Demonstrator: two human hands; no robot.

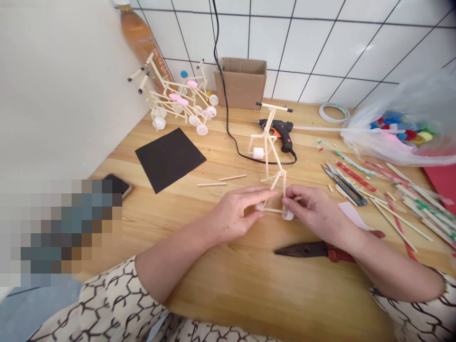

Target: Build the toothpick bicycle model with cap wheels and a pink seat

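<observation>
A small tricycle model (267, 133) made of pale wooden sticks stands on the table, its handlebar with black tips pointing away from me. White caps serve as its wheels. At its near end, my left hand (237, 211) has thumb and fingers around the left rear wheel (260, 206). On the other side, my right hand (313, 206) pinches the model by the right rear wheel (288, 214), with thumb and index finger at the upright stick there. A thin axle stick (272, 210) runs between these two wheels. My right fingertips partly hide the joint.
Behind the model lie a black glue gun (281, 130) and its cord. Pliers (309, 249) lie under my right forearm; snips (345, 185) and loose sticks (402, 218) are to the right. Black card (171, 159), finished-looking stick models (181, 99), a cardboard box (242, 85) and tape roll (334, 112) surround them.
</observation>
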